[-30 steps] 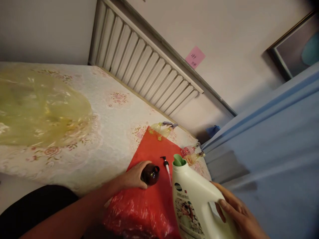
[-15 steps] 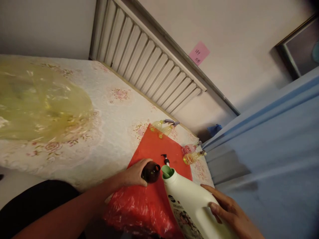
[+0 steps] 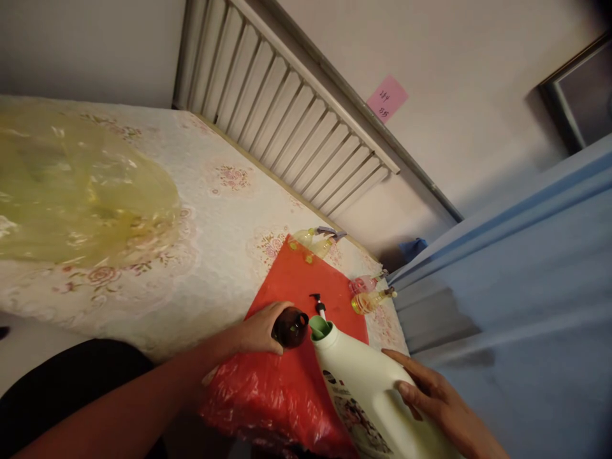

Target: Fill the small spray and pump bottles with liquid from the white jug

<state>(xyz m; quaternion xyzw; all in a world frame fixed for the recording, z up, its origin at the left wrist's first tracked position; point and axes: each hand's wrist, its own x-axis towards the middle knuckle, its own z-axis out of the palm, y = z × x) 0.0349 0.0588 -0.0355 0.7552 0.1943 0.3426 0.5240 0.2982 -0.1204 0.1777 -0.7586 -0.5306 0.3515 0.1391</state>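
My left hand (image 3: 264, 329) is wrapped round a dark brown bottle (image 3: 291, 328), whose uncapped neck leans to the right. Close beside that neck is the green pour spout (image 3: 319, 327) of a large pale detergent jug (image 3: 368, 389). The jug is tilted toward the bottle, and my right hand (image 3: 433, 395) grips it by its handle. Whether liquid flows between the two mouths I cannot tell. A black pump top (image 3: 319, 306) with a white stem lies just behind the spout on a red plastic sheet (image 3: 306, 280).
Clear bottles with grey tops (image 3: 313, 242) stand at the sheet's far edge. A pink bottle (image 3: 363, 284) and a yellow bottle (image 3: 368, 301) are to the right. A yellow plastic bag (image 3: 86, 191) covers the left of the floral tablecloth (image 3: 224, 236). A blue curtain (image 3: 516, 306) hangs at right.
Both hands keep their hold on the bottle and the jug. The bottle and jug have shifted very slightly, and the camera view has moved a little.
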